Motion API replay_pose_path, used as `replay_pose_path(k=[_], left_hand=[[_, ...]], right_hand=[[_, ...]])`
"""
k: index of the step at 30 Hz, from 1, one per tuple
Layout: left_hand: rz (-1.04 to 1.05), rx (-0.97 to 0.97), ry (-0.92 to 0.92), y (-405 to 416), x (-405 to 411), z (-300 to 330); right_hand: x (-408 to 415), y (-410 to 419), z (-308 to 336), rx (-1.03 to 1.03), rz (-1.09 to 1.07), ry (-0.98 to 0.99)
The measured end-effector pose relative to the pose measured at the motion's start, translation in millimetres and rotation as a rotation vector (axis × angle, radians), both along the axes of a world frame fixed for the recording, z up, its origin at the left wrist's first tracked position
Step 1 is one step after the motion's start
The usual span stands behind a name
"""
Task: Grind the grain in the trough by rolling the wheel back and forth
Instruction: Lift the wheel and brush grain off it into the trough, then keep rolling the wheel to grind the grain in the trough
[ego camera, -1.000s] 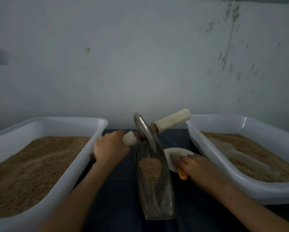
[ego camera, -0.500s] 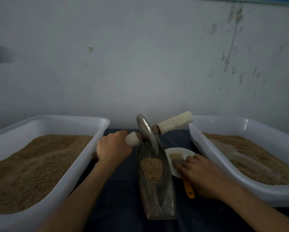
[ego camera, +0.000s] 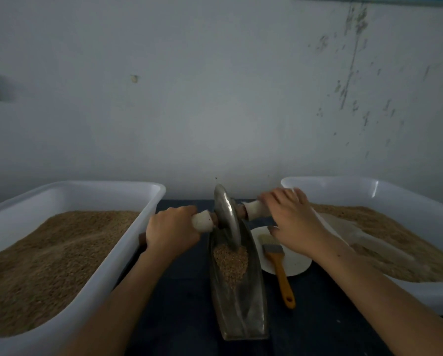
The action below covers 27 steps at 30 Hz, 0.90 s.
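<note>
Head view: the metal wheel (ego camera: 226,217) stands on edge at the far end of the boat-shaped trough (ego camera: 251,314), its rim touching the far edge of the grain (ego camera: 231,260) heaped in the middle. The left hand (ego camera: 172,231) grips the left handle (ego camera: 201,221), fingers curled round it. The right hand (ego camera: 293,220) lies over the right handle (ego camera: 253,209) with fingers extended, not plainly closed. The grain looks whole and unspread, so I judge grinding has barely begun; nearly all the rolling is left.
</note>
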<state>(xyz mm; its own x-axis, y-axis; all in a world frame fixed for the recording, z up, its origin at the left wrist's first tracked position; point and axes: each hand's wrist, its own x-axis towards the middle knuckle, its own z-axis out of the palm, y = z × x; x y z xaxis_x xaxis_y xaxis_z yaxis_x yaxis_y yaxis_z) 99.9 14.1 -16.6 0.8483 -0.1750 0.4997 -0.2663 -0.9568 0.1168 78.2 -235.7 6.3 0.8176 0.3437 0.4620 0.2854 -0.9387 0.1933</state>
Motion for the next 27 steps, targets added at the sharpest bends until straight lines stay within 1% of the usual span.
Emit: replay_pose_path(k=[4,7,11,15,19,21,25,27], left_hand=[[-0.039,0.037,0.124,5,2,1],[-0.056,0.056,0.178,10,5,2],[-0.07,0.122,0.136,8,7,2],[-0.083,0.115,0.176,5,10,-6],[-0.07,0.129,0.151,4,15,-12],[-0.069,0.122,0.13,3,18,-16],[-0.06,0.09,0.081,2,22,-23],[-0.06,0.117,0.08,-1,26,-20]], right_hand=[[8,6,-5,0.05,0.062,0.013],[8,8,-11,0.008,0.029,0.063],[10,5,-17,-0.025,-0.016,0.144],[11,5,-17,-0.013,-0.037,0.222],[15,11,-15,0.028,-0.021,0.252],[19,14,-15,0.033,-0.003,0.236],[30,16,-17,-0.004,0.003,0.142],[36,14,-18,0.023,0.0,0.166]])
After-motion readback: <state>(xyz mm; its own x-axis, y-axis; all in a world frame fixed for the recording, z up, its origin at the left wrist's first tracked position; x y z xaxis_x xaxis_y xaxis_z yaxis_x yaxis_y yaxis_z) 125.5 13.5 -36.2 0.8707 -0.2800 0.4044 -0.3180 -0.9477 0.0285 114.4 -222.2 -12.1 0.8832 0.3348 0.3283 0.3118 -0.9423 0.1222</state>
